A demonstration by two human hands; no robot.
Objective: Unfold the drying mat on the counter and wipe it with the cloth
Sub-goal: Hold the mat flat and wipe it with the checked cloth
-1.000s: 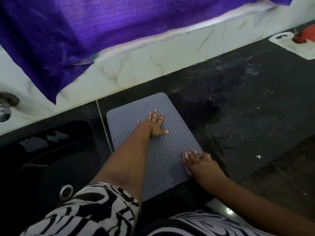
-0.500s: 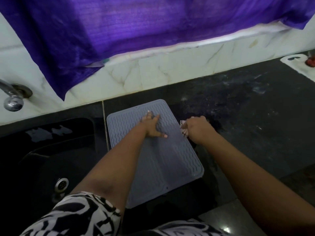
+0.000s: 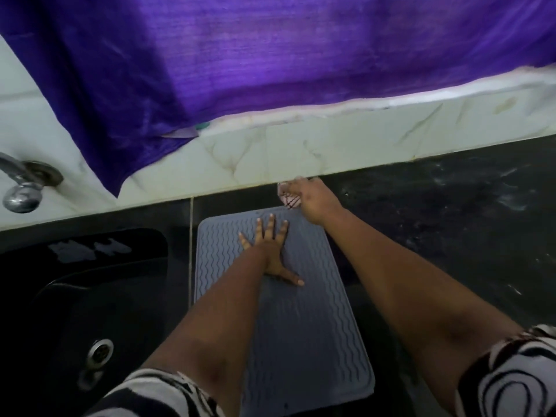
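The grey drying mat (image 3: pixel 307 320), ridged with wavy lines, lies flat and unfolded on the black counter (image 3: pixel 436 224), just right of the sink. My left hand (image 3: pixel 270 251) presses flat on the mat's far half, fingers spread. My right hand (image 3: pixel 313 198) is at the mat's far right corner, close to the wall, closed on a small pale cloth (image 3: pixel 287 196) with dark stripes. Most of the cloth is hidden inside the fist.
A black sink (image 3: pixel 78 311) with a metal drain (image 3: pixel 99 352) lies to the left, and a chrome tap (image 3: pixel 21 188) sticks out of the tiled wall. A purple curtain (image 3: pixel 270 55) hangs over the marble ledge behind the counter.
My right hand with the cloth has swept along the mat's right side from the near edge up to the far right corner. My left hand stayed pressed on the mat.
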